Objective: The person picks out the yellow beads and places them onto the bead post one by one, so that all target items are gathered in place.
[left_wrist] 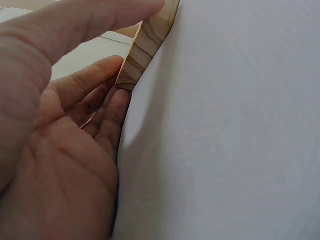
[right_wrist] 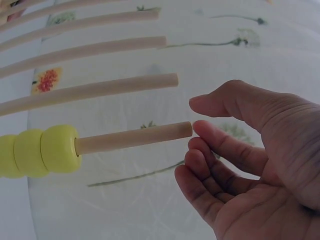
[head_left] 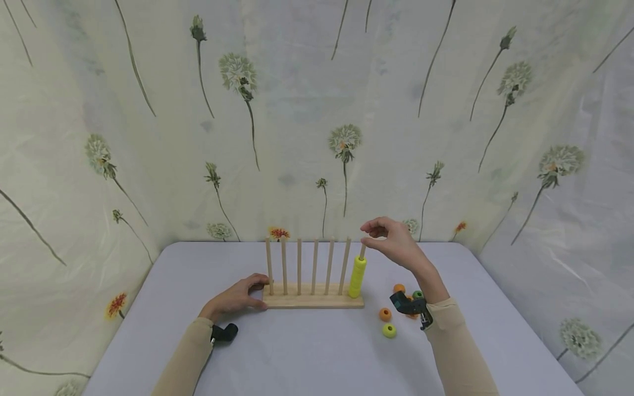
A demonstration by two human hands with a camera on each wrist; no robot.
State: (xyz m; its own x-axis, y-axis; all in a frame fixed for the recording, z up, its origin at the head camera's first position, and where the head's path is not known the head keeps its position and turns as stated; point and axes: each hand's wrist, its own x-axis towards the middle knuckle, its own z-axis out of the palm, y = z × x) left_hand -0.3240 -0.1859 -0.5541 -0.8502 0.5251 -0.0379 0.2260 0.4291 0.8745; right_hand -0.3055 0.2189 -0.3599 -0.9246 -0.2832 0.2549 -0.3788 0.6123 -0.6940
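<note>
A wooden rack with a row of upright pegs has its base (head_left: 313,302) lying on the table. Its left end is held by my left hand (head_left: 235,300), with the thumb on one side and fingers on the other; the grain of that end (left_wrist: 142,55) shows in the left wrist view. Yellow beads (head_left: 357,278) are stacked on the rightmost peg (right_wrist: 137,138), whose upper part stays bare. Just at that peg's tip is my right hand (head_left: 393,242). Its thumb and forefinger are parted, and nothing is between them.
Right of the rack lie loose beads: an orange one (head_left: 385,314), a yellow-green one (head_left: 389,330), another orange one (head_left: 398,288) and a green one (head_left: 417,295). More are partly hidden by the right wrist camera (head_left: 407,304). A flower-printed curtain (head_left: 297,110) hangs behind the table.
</note>
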